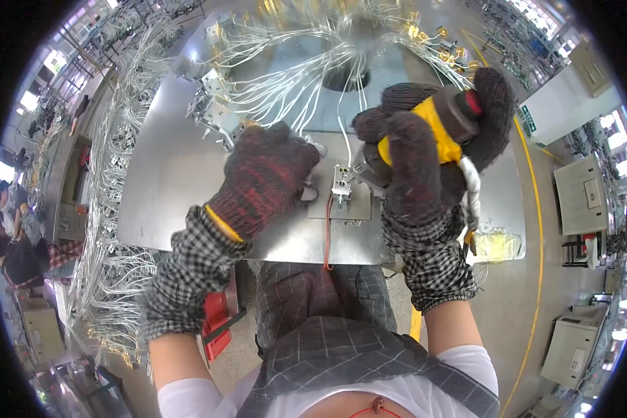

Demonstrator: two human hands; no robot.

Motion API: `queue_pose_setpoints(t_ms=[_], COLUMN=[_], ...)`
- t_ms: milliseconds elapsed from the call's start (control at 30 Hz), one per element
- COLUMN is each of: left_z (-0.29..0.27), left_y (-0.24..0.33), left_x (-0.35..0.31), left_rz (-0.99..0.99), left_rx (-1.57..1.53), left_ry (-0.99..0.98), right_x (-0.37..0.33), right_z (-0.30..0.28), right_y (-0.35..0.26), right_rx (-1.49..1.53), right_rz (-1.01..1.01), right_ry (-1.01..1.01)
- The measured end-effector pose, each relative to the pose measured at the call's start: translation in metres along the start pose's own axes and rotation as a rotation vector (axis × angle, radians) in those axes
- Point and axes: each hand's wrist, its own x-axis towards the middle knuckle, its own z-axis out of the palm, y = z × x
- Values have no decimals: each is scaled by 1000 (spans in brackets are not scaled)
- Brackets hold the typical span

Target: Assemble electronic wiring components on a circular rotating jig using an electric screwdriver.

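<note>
My right hand (418,150), in a dark knit glove, is wrapped round a yellow and black power tool (435,118) with a red spot on its end. A white-wrapped cord (471,184) hangs from the tool. The tool's grey head reaches left, close to a small metal block (341,182) on a plate; whether they touch I cannot tell. My left hand (272,171), in a dark glove with red flecks, is closed just left of that block. Bits of grey metal show by its fingers, but what they hold is mostly hidden. A white cable (345,129) runs up from the block.
Many white cables (285,87) fan out across the metal table (160,167) from a round dark hub. Metal connectors (212,104) line the left, gold ones (453,56) the far right. A red cord (328,237) hangs over the front edge, near a yellowish clear box (496,246).
</note>
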Motion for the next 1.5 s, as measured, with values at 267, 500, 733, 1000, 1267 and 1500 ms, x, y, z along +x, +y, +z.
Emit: queue_pose_setpoints(t_ms=[267,500,733,1000,1267,1500], left_z=[3,17,12,13,16,-2], left_y=[30,11,15,12,14,21], left_x=[17,11,11,10,18,15], left_rz=[-93,-20,-38,-135,9,-97], left_rx=[-490,-417,-439,-671,-461,-416], left_ry=[325,209,189,202,62,-9], right_x=[19,6,10,17,10,-5], right_z=[-23,11,11,-28,-20,14], right_y=[-15,-31,-21,-3,-12,-25], right_rx=[35,133,363,243,235,208], right_rz=[44,270,128,322,119,247], right_ry=[311,243,184,145,178,201])
